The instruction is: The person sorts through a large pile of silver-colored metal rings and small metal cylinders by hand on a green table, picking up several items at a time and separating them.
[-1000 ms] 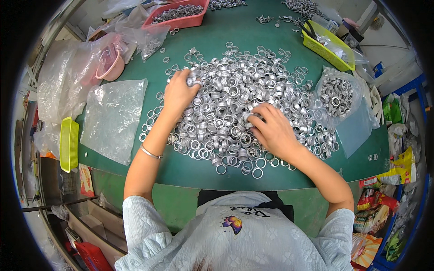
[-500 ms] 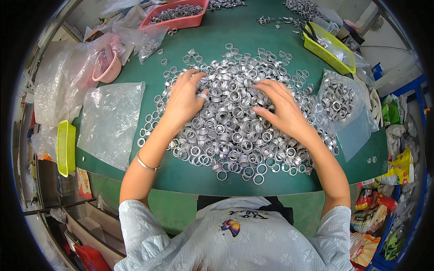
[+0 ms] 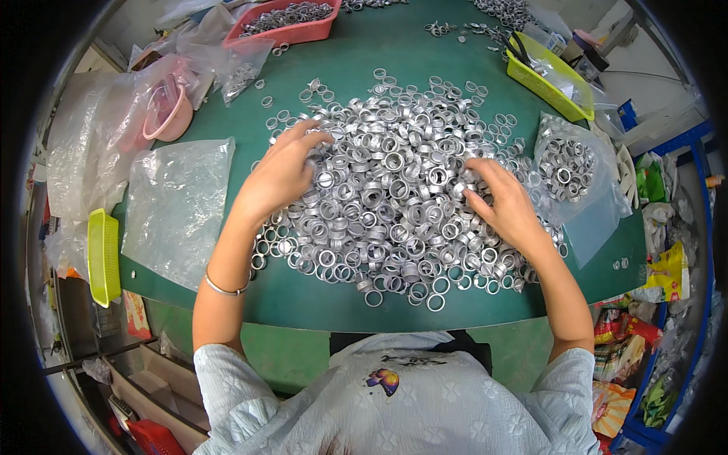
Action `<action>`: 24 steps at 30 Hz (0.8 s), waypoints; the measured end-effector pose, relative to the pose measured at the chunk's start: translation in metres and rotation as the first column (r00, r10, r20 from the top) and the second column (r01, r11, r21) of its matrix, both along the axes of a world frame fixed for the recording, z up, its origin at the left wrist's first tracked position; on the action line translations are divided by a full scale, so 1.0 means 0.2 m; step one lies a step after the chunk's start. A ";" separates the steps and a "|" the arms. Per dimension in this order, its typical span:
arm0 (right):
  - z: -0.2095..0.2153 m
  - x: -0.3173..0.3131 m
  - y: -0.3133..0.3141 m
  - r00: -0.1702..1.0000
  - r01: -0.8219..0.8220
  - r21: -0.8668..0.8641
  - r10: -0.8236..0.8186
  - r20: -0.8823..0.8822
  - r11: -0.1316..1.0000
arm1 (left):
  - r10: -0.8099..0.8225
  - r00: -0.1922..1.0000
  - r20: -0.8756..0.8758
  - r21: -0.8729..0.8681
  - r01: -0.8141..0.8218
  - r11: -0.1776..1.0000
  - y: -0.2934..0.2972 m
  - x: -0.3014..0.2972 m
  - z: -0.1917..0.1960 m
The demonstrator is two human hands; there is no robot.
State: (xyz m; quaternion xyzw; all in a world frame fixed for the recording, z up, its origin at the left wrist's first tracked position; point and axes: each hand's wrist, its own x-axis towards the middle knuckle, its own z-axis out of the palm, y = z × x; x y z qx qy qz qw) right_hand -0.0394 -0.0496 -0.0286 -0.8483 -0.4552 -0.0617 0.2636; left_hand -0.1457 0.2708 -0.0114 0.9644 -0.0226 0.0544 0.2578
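Ring pile (image 3: 387,201): silver-coloured, heaped on green table (image 3: 379,49) — between both hands.
Left hand (image 3: 279,173): pile's left side, fingers curved; cannot tell whether holding any.
Right hand (image 3: 509,206): pile's right side — thumb and forefinger parted.

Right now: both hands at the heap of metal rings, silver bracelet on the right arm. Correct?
Wrong arm: the head view shows the silver bracelet on the left arm. The rest holds: left hand and right hand are at the heap of metal rings.
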 end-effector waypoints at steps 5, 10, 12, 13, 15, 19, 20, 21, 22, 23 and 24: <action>-0.02 0.00 -0.11 0.991 0.130 -0.023 -0.130 0.020 0.991 | -0.190 0.965 0.179 0.125 0.169 0.978 -0.31 0.16 -0.10; -0.03 -0.03 -0.26 0.971 0.241 -0.008 -0.241 -0.009 0.971 | -0.268 0.934 0.236 0.419 0.151 0.895 -0.38 0.14 -0.20; 0.00 -0.06 -0.29 0.957 0.291 -0.075 -0.289 0.034 0.954 | -0.226 0.957 0.179 0.371 0.147 0.917 -0.33 0.09 -0.19; 0.02 -0.08 -0.29 0.949 0.314 -0.106 -0.309 0.059 0.944 | -0.203 0.963 0.179 0.357 0.129 0.925 -0.30 0.08 -0.22; 0.07 -0.10 -0.25 0.937 0.334 -0.148 -0.311 0.161 0.931 | -0.095 0.979 0.183 0.427 0.008 0.904 -0.24 0.04 -0.22; 0.06 -0.10 -0.06 0.998 0.057 0.068 -0.059 0.036 0.996 | 0.018 0.982 0.188 0.381 -0.090 0.920 -0.14 -0.02 -0.22; 0.06 -0.10 -0.01 1.000 0.002 0.059 -0.003 0.021 0.998 | 0.041 0.984 0.176 0.386 -0.107 0.916 -0.12 -0.04 -0.23; 0.04 -0.09 0.07 0.999 -0.040 0.048 0.038 0.031 0.998 | 0.066 0.986 0.152 0.337 -0.115 0.934 -0.11 -0.06 -0.21; 0.03 -0.08 0.11 0.997 -0.070 0.031 0.068 0.048 0.997 | 0.081 0.983 0.166 0.318 -0.131 0.939 -0.10 -0.07 -0.20; 0.01 -0.07 0.14 0.996 -0.062 -0.005 0.062 0.060 0.998 | 0.095 0.979 0.179 0.298 -0.146 0.943 -0.09 -0.07 -0.20; -0.03 -0.06 0.17 0.996 -0.060 -0.039 0.063 0.070 0.997 | 0.115 0.975 0.189 0.280 -0.166 0.945 -0.08 -0.08 -0.20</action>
